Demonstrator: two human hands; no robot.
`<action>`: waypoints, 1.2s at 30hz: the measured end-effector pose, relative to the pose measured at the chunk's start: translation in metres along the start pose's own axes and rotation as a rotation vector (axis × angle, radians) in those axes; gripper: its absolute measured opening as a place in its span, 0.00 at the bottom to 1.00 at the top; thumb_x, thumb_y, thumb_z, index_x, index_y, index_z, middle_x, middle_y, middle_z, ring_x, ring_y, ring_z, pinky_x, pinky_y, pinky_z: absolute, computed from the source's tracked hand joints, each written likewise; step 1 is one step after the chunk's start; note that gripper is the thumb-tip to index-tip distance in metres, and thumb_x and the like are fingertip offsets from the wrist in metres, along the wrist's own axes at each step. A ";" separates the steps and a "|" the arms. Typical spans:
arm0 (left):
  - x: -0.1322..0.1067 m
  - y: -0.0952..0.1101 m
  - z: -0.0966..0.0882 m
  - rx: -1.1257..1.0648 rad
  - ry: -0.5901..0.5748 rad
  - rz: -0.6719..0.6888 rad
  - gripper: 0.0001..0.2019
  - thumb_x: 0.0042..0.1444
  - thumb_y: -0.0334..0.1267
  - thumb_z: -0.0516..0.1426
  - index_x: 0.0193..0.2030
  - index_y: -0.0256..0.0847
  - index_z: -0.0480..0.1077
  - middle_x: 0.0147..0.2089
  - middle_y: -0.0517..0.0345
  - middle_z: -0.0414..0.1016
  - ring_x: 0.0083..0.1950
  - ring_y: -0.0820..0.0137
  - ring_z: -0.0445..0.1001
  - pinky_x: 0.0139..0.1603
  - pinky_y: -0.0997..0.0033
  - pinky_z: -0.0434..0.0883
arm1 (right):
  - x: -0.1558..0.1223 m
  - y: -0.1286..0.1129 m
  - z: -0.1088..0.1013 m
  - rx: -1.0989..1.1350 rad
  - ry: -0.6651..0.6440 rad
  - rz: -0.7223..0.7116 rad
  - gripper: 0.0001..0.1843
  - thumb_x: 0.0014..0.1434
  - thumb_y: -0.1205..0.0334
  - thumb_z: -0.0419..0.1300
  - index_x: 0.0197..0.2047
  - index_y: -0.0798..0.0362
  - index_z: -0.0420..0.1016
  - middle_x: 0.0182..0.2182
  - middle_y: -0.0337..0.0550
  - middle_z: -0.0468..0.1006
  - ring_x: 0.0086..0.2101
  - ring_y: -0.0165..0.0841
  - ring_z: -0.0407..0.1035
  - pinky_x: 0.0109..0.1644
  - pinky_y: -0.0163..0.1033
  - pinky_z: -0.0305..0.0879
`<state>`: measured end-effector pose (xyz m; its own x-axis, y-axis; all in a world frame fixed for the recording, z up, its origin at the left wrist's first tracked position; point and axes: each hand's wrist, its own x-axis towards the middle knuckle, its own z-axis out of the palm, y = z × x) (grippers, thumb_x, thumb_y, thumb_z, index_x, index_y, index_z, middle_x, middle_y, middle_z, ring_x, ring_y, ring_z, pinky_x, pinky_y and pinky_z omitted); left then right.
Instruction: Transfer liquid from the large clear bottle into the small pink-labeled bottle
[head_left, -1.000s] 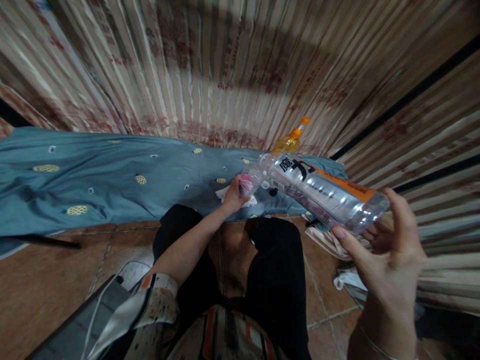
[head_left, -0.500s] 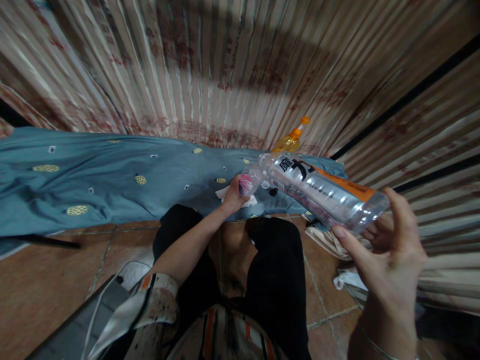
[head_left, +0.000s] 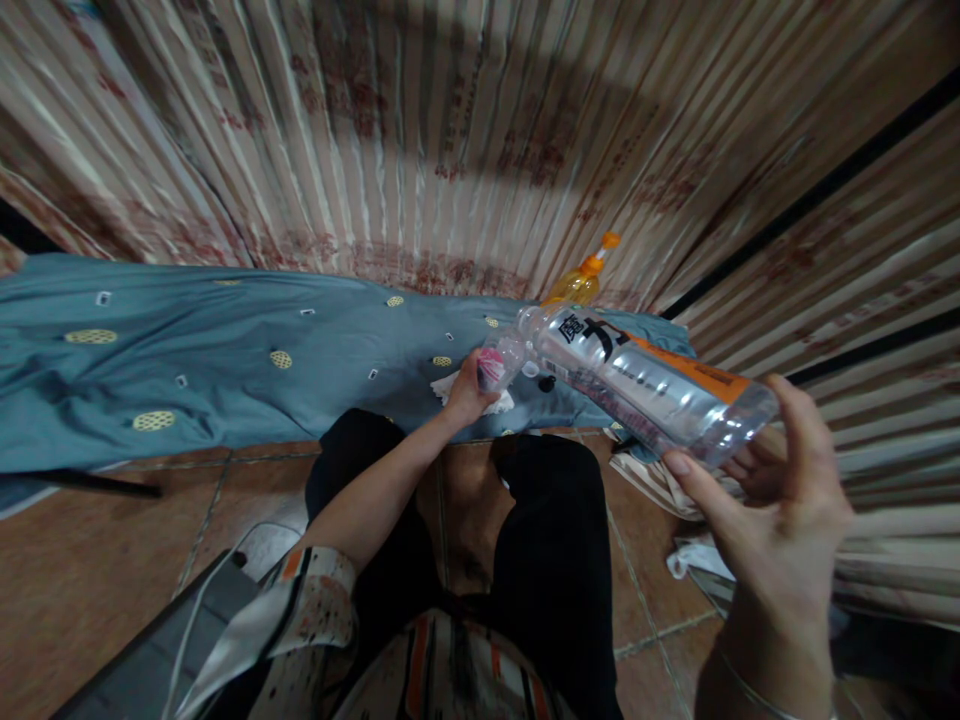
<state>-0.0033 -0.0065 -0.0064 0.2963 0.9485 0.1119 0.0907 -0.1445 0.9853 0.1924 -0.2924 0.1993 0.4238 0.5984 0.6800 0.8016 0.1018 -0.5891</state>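
My right hand (head_left: 780,490) grips the base of a large clear plastic bottle (head_left: 645,385) with a silver and orange label. The bottle is tilted, its neck down toward the left. My left hand (head_left: 466,393) is closed around a small clear bottle (head_left: 501,362) with a pink label. The two bottle mouths meet or nearly meet; I cannot tell whether they touch. Under my left hand lies a white tissue (head_left: 444,386). Beside the bottles are a white cap (head_left: 530,369) and a small black cap (head_left: 547,384).
An orange pump bottle (head_left: 576,285) stands behind the large bottle. A blue-green patterned cloth (head_left: 225,350) covers the narrow surface ahead. Beyond it hangs a striped curtain (head_left: 450,150). A grey case-like object (head_left: 150,640) with a white cable is at lower left, above the tiled floor (head_left: 97,560).
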 end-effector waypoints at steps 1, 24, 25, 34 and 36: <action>0.000 0.000 0.000 0.001 -0.001 0.006 0.51 0.44 0.21 0.81 0.77 0.47 0.79 0.81 0.40 0.86 0.89 0.35 0.81 0.99 0.26 0.71 | 0.000 0.001 0.000 0.001 0.001 0.000 0.66 0.52 0.31 0.94 0.87 0.41 0.81 0.65 0.57 0.92 0.52 0.57 0.94 0.70 0.75 0.92; -0.002 0.010 -0.003 -0.002 -0.014 0.014 0.49 0.44 0.22 0.80 0.75 0.48 0.79 0.78 0.44 0.88 0.88 0.35 0.82 0.98 0.26 0.71 | 0.001 -0.004 -0.001 0.022 -0.023 -0.017 0.59 0.59 0.37 0.92 0.89 0.31 0.81 0.67 0.52 0.92 0.60 0.65 0.93 0.66 0.78 0.95; -0.002 0.009 -0.003 0.000 -0.016 0.016 0.49 0.44 0.22 0.80 0.75 0.48 0.79 0.78 0.44 0.88 0.88 0.35 0.82 0.99 0.25 0.71 | 0.002 -0.005 -0.001 0.022 -0.030 -0.013 0.59 0.60 0.37 0.91 0.89 0.32 0.80 0.68 0.52 0.92 0.60 0.66 0.93 0.66 0.78 0.95; 0.000 0.001 -0.002 0.021 -0.018 0.027 0.51 0.45 0.25 0.81 0.78 0.49 0.77 0.79 0.42 0.87 0.88 0.34 0.82 0.98 0.23 0.71 | 0.002 -0.001 -0.001 0.048 -0.023 -0.013 0.60 0.58 0.38 0.92 0.88 0.34 0.81 0.67 0.54 0.94 0.61 0.66 0.94 0.65 0.76 0.96; 0.000 0.002 -0.001 0.024 -0.014 0.027 0.50 0.45 0.24 0.81 0.77 0.48 0.77 0.80 0.41 0.87 0.88 0.34 0.82 0.99 0.24 0.71 | 0.002 0.000 -0.002 0.041 -0.022 0.010 0.61 0.56 0.35 0.93 0.87 0.36 0.81 0.68 0.55 0.93 0.63 0.65 0.94 0.68 0.77 0.94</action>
<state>-0.0041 -0.0065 -0.0047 0.3125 0.9400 0.1365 0.1055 -0.1772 0.9785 0.1938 -0.2928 0.2012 0.4217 0.6169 0.6645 0.7793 0.1280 -0.6134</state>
